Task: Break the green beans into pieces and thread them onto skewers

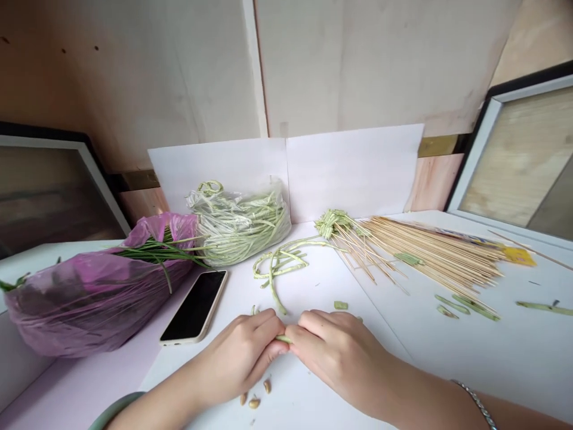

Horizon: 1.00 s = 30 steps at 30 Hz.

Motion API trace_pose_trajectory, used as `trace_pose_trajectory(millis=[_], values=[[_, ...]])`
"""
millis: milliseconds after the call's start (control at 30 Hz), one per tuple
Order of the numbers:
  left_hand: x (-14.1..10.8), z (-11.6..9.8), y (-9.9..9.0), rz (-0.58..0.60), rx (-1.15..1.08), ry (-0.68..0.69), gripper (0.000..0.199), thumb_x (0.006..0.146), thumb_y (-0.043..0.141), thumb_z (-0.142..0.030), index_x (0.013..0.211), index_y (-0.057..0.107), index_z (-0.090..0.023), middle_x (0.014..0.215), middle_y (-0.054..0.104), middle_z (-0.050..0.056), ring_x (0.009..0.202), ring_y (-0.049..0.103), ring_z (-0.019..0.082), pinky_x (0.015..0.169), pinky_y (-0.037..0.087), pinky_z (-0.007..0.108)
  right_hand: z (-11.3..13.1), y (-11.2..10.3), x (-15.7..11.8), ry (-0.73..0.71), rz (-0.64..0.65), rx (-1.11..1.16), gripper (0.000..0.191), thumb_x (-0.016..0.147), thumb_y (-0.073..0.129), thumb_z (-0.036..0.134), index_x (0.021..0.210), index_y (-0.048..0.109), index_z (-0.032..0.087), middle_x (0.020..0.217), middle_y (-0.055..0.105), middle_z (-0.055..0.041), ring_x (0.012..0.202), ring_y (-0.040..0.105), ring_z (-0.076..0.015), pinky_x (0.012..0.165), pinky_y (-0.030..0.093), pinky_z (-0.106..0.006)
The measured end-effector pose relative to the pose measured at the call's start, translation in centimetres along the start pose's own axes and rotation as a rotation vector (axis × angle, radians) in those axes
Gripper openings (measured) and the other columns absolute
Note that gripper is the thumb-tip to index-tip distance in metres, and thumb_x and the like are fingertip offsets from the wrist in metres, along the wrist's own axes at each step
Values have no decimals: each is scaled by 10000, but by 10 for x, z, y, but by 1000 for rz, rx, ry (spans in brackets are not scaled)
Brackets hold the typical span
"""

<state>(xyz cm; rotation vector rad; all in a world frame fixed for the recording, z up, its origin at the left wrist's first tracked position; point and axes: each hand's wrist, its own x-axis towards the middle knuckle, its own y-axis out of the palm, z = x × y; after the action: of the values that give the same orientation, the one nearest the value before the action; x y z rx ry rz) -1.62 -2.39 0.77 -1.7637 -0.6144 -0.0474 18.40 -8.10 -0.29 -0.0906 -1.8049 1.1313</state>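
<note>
Both hands meet near the front of the white table, pinching one green bean pod (283, 338) between them. My left hand (250, 346) grips its left part, and my right hand (333, 349) is closed on the right part. Most of the pod is hidden by the fingers. Several brown bean seeds (254, 403) lie below my left hand. Beyond the hands, loose long beans (280, 263) curl on the table. A short cut bean piece (341, 305) rests just past my right hand.
A clear bag of long beans (246, 233) stands at the back, beside a purple bag of greens (102, 292). A phone (196, 307) lies at left. Bamboo skewers (430, 254) spread at right, near skewered bean bundles (333, 223) and bean scraps (474, 307).
</note>
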Motion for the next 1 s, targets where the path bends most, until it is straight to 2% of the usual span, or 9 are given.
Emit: trace_pose_trajectory(millis=[167, 333, 400, 500, 600, 633, 700, 867, 1000], values=[[5, 1, -6, -47, 189, 120, 313, 1028, 268, -312, 846, 483, -174, 715, 529, 6, 586, 500, 119, 572, 402, 215, -2, 3, 3, -22, -3, -66, 204, 873, 545, 89, 696, 532, 189, 619, 501, 26, 503, 448, -121, 467, 275, -283], [14, -10, -13, -39, 305, 164, 330, 1025, 277, -303, 807, 490, -175, 689, 512, 8, 532, 433, 139, 530, 326, 259, -8, -8, 0, -112, 1, -147, 239, 913, 460, 64, 722, 553, 173, 619, 507, 9, 512, 453, -137, 458, 262, -295], [16, -21, -16, 16, 342, 153, 301, 1017, 307, -253, 783, 482, -182, 685, 507, 2, 516, 410, 141, 522, 291, 270, -10, -13, -5, -147, -2, -166, 268, 926, 440, 74, 706, 551, 177, 609, 504, 8, 498, 437, -138, 456, 259, -299], [19, -41, -15, 211, 377, 25, 248, 980, 319, -152, 782, 465, -192, 729, 516, 8, 529, 403, 150, 525, 253, 286, -14, -17, -17, -213, -23, -167, 324, 957, 406, 107, 677, 547, 187, 586, 495, 12, 487, 416, -140, 460, 261, -304], [27, -54, -7, 269, 156, -116, 197, 956, 343, -165, 795, 453, -196, 774, 511, 16, 569, 403, 154, 554, 256, 287, -19, -18, -29, -222, -60, -154, 360, 972, 395, 107, 655, 547, 188, 577, 498, 11, 500, 429, -140, 475, 266, -304], [31, -56, -4, 254, 41, -180, 174, 945, 365, -176, 794, 450, -195, 788, 507, 19, 582, 397, 154, 565, 255, 287, -21, -18, -32, -202, -74, -147, 365, 973, 399, 109, 648, 548, 186, 575, 498, 11, 501, 434, -139, 479, 267, -303], [40, -57, 4, 222, -38, -228, 178, 951, 360, -216, 785, 422, -198, 792, 494, 17, 602, 396, 150, 574, 262, 283, -25, -20, -37, -147, -97, -124, 370, 977, 408, 121, 642, 550, 182, 571, 488, 14, 495, 432, -133, 484, 268, -298], [57, -51, 12, 204, -279, -282, 256, 979, 355, -300, 750, 404, -196, 712, 470, -18, 642, 412, 129, 608, 326, 249, -31, -26, -42, 8, -125, -10, 402, 999, 367, 149, 644, 552, 182, 572, 464, 21, 483, 411, -118, 483, 275, -274], [61, -47, 13, 212, -487, -305, 280, 973, 391, -319, 732, 432, -182, 672, 415, -38, 649, 377, 112, 621, 336, 228, -35, -27, -43, 49, -114, 137, 412, 992, 364, 165, 612, 521, 189, 563, 440, 30, 490, 400, -110, 482, 291, -250]])
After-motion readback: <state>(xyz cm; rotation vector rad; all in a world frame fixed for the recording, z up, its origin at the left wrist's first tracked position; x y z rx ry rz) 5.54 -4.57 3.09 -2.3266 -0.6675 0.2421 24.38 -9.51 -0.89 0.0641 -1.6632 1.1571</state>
